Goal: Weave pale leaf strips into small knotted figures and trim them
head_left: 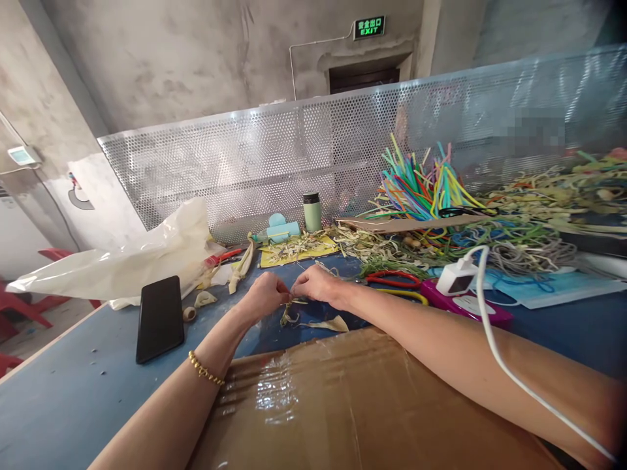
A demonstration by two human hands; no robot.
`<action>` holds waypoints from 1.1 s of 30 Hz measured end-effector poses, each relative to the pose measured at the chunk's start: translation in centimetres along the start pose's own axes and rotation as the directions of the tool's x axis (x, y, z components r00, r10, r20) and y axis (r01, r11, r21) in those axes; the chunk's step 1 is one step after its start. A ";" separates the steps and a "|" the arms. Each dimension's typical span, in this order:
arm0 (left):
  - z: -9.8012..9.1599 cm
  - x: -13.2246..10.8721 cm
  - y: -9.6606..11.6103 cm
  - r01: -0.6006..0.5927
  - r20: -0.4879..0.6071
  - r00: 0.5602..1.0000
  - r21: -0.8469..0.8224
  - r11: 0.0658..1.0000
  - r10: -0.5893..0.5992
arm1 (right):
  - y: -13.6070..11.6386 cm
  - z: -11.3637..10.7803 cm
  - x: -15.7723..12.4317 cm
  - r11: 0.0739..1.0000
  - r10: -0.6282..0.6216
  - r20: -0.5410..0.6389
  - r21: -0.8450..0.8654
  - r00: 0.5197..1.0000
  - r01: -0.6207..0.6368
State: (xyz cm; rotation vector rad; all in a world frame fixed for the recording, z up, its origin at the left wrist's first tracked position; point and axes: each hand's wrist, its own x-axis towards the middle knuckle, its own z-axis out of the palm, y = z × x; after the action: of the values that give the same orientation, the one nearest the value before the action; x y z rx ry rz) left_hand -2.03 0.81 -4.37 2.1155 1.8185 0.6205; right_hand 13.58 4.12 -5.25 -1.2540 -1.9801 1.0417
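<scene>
My left hand (268,292) and my right hand (317,285) meet above the blue table, thumbs and fingers pinched together. Between their fingertips is a small knotted bundle of thin pale-green strips (289,316), whose loose ends hang below. Its exact kind is too small to make out. A flat, dry, pale husk-like piece (335,324) lies just under my right hand. In front of both forearms is a brown cardboard box (313,405) with shiny tape across it.
A black phone (160,320) lies left, near a plastic bag (161,251). Red-handled scissors (394,279), a purple power strip (470,307) and a white cable (490,326) are right. Behind stand a green bottle (312,212), coloured pipe cleaners (421,183) and a perforated metal screen (245,163).
</scene>
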 end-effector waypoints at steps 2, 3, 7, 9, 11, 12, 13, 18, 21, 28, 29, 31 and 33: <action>0.1 0.1 0.0 -0.002 -0.018 1.000 0.025 1.000 0.003 | 0.0 0.0 0.1 1.000 0.001 0.005 0.006 1.000 -0.001; 0.1 0.1 0.0 -0.002 -0.016 1.000 0.039 0.999 0.002 | 0.1 0.0 0.1 1.000 -0.004 0.008 0.003 1.000 0.004; 0.0 0.1 0.2 0.007 0.010 1.000 0.111 0.994 -0.008 | 0.3 0.0 0.1 0.997 -0.056 0.048 -0.044 0.997 0.059; -0.1 0.1 0.2 0.008 0.008 1.000 0.155 0.988 -0.010 | 0.2 -0.2 0.0 0.990 -0.084 0.077 -0.109 0.993 0.092; -0.2 0.2 0.0 0.001 -0.001 1.000 0.206 0.978 -0.001 | 0.2 -0.3 -0.2 0.966 -0.108 0.097 -0.226 0.989 0.128; -0.3 0.3 -0.1 -0.008 -0.007 1.000 0.235 0.972 0.010 | 0.1 -0.4 -0.3 0.944 -0.123 0.105 -0.296 0.987 0.149; -0.3 0.3 -0.3 -0.019 -0.017 1.000 0.266 0.964 0.024 | 0.1 -0.5 -0.3 0.914 -0.141 0.112 -0.366 0.984 0.173; -0.4 0.2 -0.5 -0.051 -0.025 0.997 0.402 0.914 0.067 | -0.4 -1.0 -0.7 0.749 -0.187 0.148 -0.618 0.971 0.238; -0.4 0.2 -0.3 -0.049 -0.007 0.998 0.464 0.884 0.059 | -1.1 -1.1 -1.4 0.647 -0.161 0.187 -0.721 0.969 0.247; -0.2 0.5 -0.1 -0.025 -0.007 0.999 0.554 0.832 0.034 | -2.0 -1.0 -2.6 0.493 -0.196 0.307 -0.790 0.931 0.365; -0.2 0.4 0.0 -0.018 -0.002 1.000 0.559 0.829 0.024 | -1.7 -1.0 -2.5 0.492 -0.210 0.314 -0.785 0.926 0.377; -0.2 0.3 0.0 -0.019 0.013 1.000 0.556 0.831 0.013 | -1.0 -1.0 -2.0 0.510 -0.248 0.306 -0.765 0.919 0.393; -0.2 0.2 0.0 -0.027 0.030 0.999 0.546 0.837 0.013 | -0.4 -1.1 -1.3 0.565 -0.319 0.267 -0.717 0.910 0.408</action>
State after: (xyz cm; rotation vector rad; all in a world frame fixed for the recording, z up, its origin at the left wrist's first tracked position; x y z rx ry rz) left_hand -2.12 1.02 -4.19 2.4700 2.1530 0.0622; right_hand 14.80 3.18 -4.42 -1.0661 -2.7509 0.0022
